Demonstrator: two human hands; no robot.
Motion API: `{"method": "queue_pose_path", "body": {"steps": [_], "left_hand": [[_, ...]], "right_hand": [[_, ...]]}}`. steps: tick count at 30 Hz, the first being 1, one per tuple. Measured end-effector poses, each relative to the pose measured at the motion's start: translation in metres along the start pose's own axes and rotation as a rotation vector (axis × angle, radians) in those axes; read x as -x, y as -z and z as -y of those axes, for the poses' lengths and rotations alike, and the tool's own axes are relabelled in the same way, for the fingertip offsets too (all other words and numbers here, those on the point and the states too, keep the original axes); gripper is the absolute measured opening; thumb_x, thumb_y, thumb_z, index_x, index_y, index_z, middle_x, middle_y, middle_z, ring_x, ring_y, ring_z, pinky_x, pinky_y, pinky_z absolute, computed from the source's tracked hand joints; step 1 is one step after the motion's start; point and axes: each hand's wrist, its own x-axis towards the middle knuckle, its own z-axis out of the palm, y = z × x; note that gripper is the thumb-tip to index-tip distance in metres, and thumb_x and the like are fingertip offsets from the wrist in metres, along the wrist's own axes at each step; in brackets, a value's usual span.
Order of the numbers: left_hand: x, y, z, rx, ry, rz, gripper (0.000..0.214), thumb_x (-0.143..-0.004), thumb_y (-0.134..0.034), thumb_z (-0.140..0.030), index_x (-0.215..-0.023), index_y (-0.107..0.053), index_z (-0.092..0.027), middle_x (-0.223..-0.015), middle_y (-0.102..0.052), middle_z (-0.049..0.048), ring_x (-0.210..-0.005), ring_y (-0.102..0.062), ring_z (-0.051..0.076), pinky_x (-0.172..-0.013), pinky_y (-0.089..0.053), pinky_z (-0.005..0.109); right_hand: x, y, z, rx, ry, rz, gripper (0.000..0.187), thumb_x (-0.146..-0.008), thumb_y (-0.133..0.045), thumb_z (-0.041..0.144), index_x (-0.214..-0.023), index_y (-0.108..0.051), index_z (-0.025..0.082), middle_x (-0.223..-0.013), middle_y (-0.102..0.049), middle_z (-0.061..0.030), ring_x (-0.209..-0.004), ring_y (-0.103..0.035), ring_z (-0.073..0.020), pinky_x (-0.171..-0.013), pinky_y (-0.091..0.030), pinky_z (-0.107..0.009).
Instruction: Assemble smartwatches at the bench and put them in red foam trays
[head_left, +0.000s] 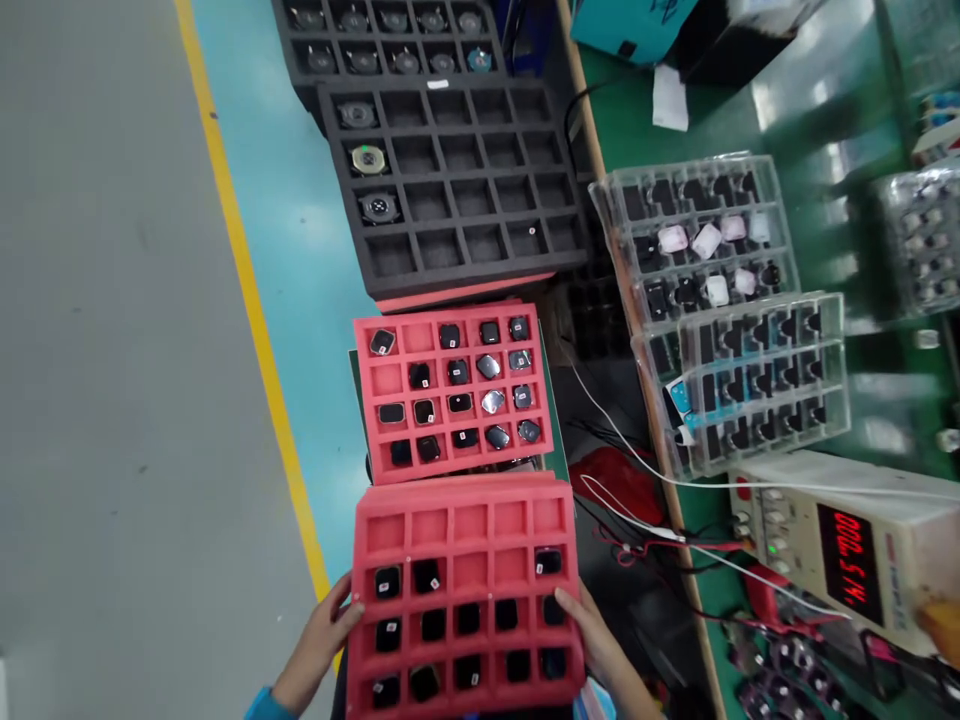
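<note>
A red foam tray [450, 525] with square pockets, many holding small black square parts, sits nearest me at the bottom centre. My left hand [324, 636] grips its left edge with fingers curled onto the rim. At the tray's right edge my right hand [596, 632] holds on, its thumb lying on the top face. Just beyond lies a second red foam tray [386, 380] with black and silvery parts in most pockets.
Two black foam trays [450, 255] with a few round parts lie farther off. On the green bench at right stand clear plastic racks [750, 350], a power supply [825, 550] with a red display, and red and white wires [637, 520]. A yellow floor line [247, 290] runs left.
</note>
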Motion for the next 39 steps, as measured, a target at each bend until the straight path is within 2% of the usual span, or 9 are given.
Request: {"method": "queue_pose_path", "body": {"steps": [3, 6, 11, 16, 20, 27, 32, 36, 39], "left_hand": [[-0.013, 0.001, -0.012, -0.115, -0.109, 0.062, 0.078, -0.045, -0.070, -0.091, -0.084, -0.073, -0.023, -0.093, -0.078, 0.0093, -0.095, -0.073, 0.035, -0.088, -0.062, 0.045], [-0.022, 0.017, -0.041, -0.361, -0.245, -0.124, 0.071, -0.045, -0.067, -0.089, -0.072, -0.067, -0.023, -0.072, -0.073, 0.0070, -0.071, -0.068, 0.029, -0.070, -0.062, 0.042], [-0.056, 0.035, -0.139, -0.532, -0.473, -0.448, 0.038, -0.084, -0.048, -0.061, -0.080, -0.059, -0.025, -0.083, -0.065, 0.0076, -0.082, -0.062, 0.027, -0.083, -0.056, 0.041], [-0.120, -0.019, -0.238, -0.727, -0.774, -0.383, 0.011, -0.089, -0.054, -0.025, -0.093, -0.063, -0.021, -0.103, -0.059, 0.0117, -0.105, -0.059, 0.029, -0.101, -0.049, 0.045], [-0.148, -0.049, -0.270, -0.836, -0.858, -0.328, 0.011, -0.086, -0.060, -0.019, -0.095, -0.066, -0.017, -0.110, -0.060, 0.0165, -0.114, -0.055, 0.036, -0.104, -0.045, 0.052], [-0.117, -0.056, -0.211, -0.975, -1.059, -0.374, 0.030, -0.100, -0.045, -0.026, -0.118, -0.065, -0.013, -0.130, -0.054, 0.0231, -0.126, -0.045, 0.040, -0.103, -0.039, 0.060], [-0.052, -0.158, -0.126, -1.133, -1.240, 0.318, 0.024, -0.101, -0.049, -0.023, -0.093, -0.072, -0.021, -0.091, -0.066, 0.0070, -0.084, -0.058, 0.020, -0.078, -0.049, 0.035], [-0.023, -0.233, -0.089, -1.212, -1.189, 0.394, 0.024, -0.097, -0.051, -0.012, -0.112, -0.070, -0.016, -0.101, -0.068, 0.0110, -0.094, -0.060, 0.023, -0.078, -0.049, 0.036], [-0.018, -0.256, -0.084, -1.259, -1.097, 0.364, 0.024, -0.096, -0.051, -0.009, -0.110, -0.069, -0.012, -0.101, -0.066, 0.0149, -0.099, -0.060, 0.028, -0.080, -0.048, 0.041]], "right_hand": [[-0.015, -0.001, 0.001, 0.007, 0.012, -0.019, 0.070, -0.053, -0.095, 0.057, -0.113, -0.075, 0.026, -0.117, -0.078, -0.0086, -0.124, -0.065, -0.0388, -0.109, -0.048, -0.055], [-0.029, -0.004, 0.001, 0.005, 0.013, -0.006, 0.066, -0.056, -0.094, 0.056, -0.111, -0.074, 0.025, -0.110, -0.080, -0.0069, -0.122, -0.067, -0.0377, -0.108, -0.049, -0.055], [-0.040, -0.005, -0.002, -0.005, 0.008, 0.027, 0.066, -0.058, -0.093, 0.056, -0.113, -0.073, 0.025, -0.114, -0.079, -0.0069, -0.119, -0.069, -0.0368, -0.107, -0.051, -0.054], [-0.040, -0.008, 0.000, 0.006, 0.025, 0.036, 0.064, -0.058, -0.093, 0.055, -0.110, -0.073, 0.024, -0.113, -0.079, -0.0077, -0.114, -0.071, -0.0370, -0.106, -0.051, -0.055], [-0.039, -0.012, 0.002, 0.003, 0.040, 0.041, 0.065, -0.060, -0.092, 0.055, -0.114, -0.071, 0.024, -0.113, -0.079, -0.0078, -0.112, -0.072, -0.0369, -0.104, -0.052, -0.056], [-0.044, -0.008, 0.002, -0.024, -0.005, 0.030, 0.069, -0.057, -0.094, 0.052, -0.114, -0.069, 0.024, -0.113, -0.079, -0.0057, -0.110, -0.072, -0.0331, -0.104, -0.052, -0.053], [-0.048, -0.005, 0.005, -0.029, 0.008, 0.021, 0.068, -0.054, -0.095, 0.049, -0.112, -0.071, 0.024, -0.111, -0.079, -0.0050, -0.114, -0.071, -0.0332, -0.106, -0.051, -0.051], [-0.049, -0.007, 0.007, -0.021, 0.037, 0.025, 0.068, -0.054, -0.094, 0.050, -0.113, -0.071, 0.025, -0.114, -0.079, -0.0053, -0.116, -0.070, -0.0332, -0.111, -0.047, -0.051], [-0.049, -0.007, 0.008, -0.016, 0.044, 0.041, 0.071, -0.054, -0.094, 0.050, -0.116, -0.070, 0.026, -0.112, -0.079, -0.0048, -0.119, -0.068, -0.0337, -0.113, -0.044, -0.053]]}}
